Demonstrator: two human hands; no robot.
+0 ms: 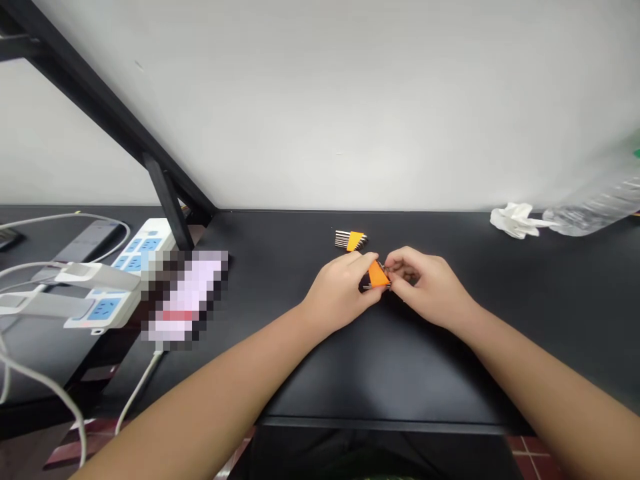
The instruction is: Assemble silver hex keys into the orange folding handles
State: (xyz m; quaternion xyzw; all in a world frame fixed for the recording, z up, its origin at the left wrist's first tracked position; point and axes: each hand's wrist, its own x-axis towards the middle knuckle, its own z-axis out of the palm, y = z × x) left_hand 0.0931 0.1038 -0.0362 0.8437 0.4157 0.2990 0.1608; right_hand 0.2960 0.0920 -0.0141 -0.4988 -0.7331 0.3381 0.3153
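My left hand [342, 288] grips an orange holder [379, 274] of hex keys between thumb and fingers, just above the black table. At the holder's right side, the fingertips of my right hand [425, 283] are pinched on the end of a hex key; the fingers hide most of it. Behind my left hand lies a second hex key set [356, 241] in a yellow-orange holder, its silver keys pointing left.
A phone [187, 293] with a blurred-out screen lies left on the black table [390, 380], a white cable attached. Beyond it are a power strip [131, 257] with plugged-in chargers and a black frame post [167, 200]. Crumpled tissue [516, 221] and a clear plastic bottle [595, 210] are at right.
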